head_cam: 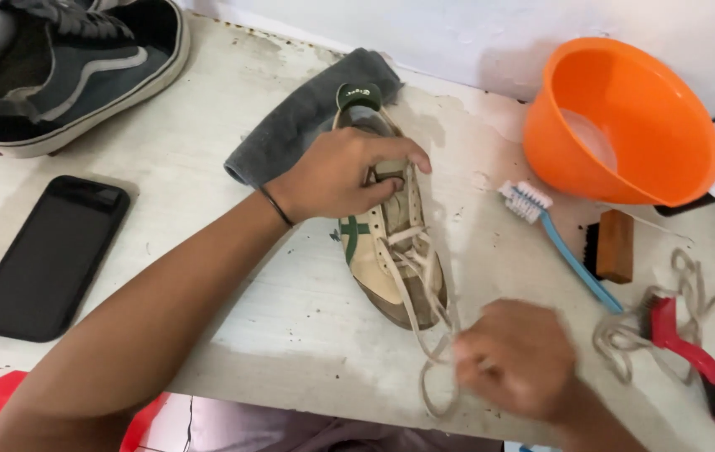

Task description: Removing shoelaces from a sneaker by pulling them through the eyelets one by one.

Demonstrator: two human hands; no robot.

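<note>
A worn white tabletop [207,167] against a pale wall carries a cream sneaker with green stripes [382,251] at its middle, its heel on a grey cloth [290,125]. The left hand [345,176] is closed over the sneaker's opening, pinning it down, while the right hand [512,360], blurred, pinches the loose cream lace [424,326] near the toe. A blue brush [558,243] and an orange bowl [625,117] lie to the right.

A single head-worn camera looks steeply down, close over the white table [207,167], facing the wall.
</note>
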